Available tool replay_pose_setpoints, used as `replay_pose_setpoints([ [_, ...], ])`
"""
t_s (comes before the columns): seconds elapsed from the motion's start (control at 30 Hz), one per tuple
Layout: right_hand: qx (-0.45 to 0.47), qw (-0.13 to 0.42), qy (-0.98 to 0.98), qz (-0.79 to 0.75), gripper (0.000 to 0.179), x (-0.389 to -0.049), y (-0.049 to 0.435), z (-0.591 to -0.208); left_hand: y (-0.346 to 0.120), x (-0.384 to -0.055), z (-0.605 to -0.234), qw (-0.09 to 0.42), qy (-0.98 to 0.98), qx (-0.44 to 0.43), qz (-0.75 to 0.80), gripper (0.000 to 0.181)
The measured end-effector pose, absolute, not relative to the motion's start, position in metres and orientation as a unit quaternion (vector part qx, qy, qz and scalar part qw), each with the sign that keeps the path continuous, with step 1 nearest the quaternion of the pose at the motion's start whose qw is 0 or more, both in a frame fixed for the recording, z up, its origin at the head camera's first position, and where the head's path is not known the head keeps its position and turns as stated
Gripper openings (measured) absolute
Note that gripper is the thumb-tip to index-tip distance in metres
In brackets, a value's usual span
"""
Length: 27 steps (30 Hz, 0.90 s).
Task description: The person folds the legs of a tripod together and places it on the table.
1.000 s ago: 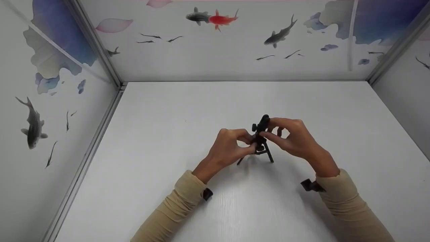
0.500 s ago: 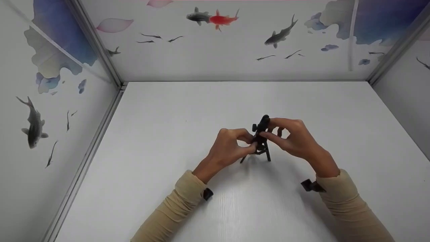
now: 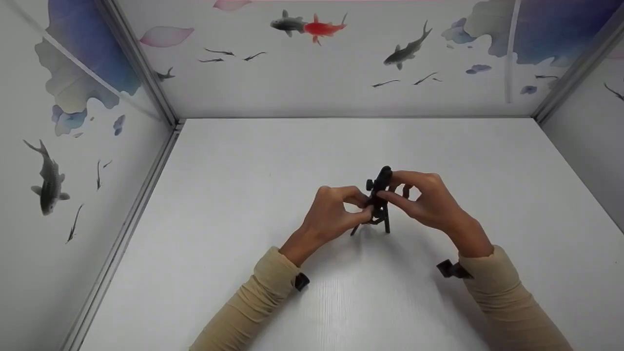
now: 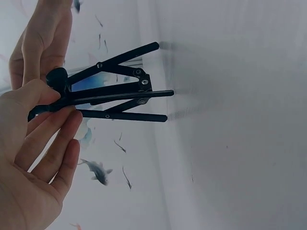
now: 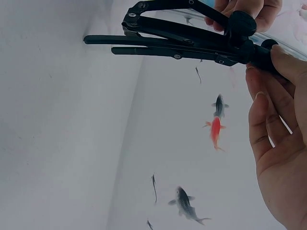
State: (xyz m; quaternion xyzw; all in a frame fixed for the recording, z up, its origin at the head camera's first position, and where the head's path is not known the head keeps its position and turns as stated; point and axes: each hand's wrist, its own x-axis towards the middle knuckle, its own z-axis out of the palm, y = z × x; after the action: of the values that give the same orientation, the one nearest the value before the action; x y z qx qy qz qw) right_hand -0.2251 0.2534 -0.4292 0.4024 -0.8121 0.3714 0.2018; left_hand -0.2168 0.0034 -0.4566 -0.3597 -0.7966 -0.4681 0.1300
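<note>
A small black tripod stands upright on the white table between both hands, its legs partly spread. In the head view my left hand pinches it from the left, around the middle by the leg joints. My right hand holds its upper part between thumb and fingers. Three legs and hinged braces of the tripod show in the left wrist view, feet at or near the tabletop. A round knob appears in the right wrist view beside the left fingers. Fingers hide part of the upper column.
The white tabletop is bounded by a back wall panel and side panels printed with fish. A metal rail runs along the left edge. Small black wrist cameras sit at both sleeve cuffs.
The tripod's legs have drawn closer together, their feet moving inward from both sides. Both hands stay in almost the same place and keep their hold.
</note>
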Motion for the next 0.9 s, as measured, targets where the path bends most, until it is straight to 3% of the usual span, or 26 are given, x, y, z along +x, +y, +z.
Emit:
replay_pose_setpoints([
  [0.9,0.396,0.183,-0.819,0.373,0.026,-0.2245,0.2544,-0.4278,0.0060,-0.2166,-0.4595,0.148,-0.793,-0.354,-0.474,0.007],
])
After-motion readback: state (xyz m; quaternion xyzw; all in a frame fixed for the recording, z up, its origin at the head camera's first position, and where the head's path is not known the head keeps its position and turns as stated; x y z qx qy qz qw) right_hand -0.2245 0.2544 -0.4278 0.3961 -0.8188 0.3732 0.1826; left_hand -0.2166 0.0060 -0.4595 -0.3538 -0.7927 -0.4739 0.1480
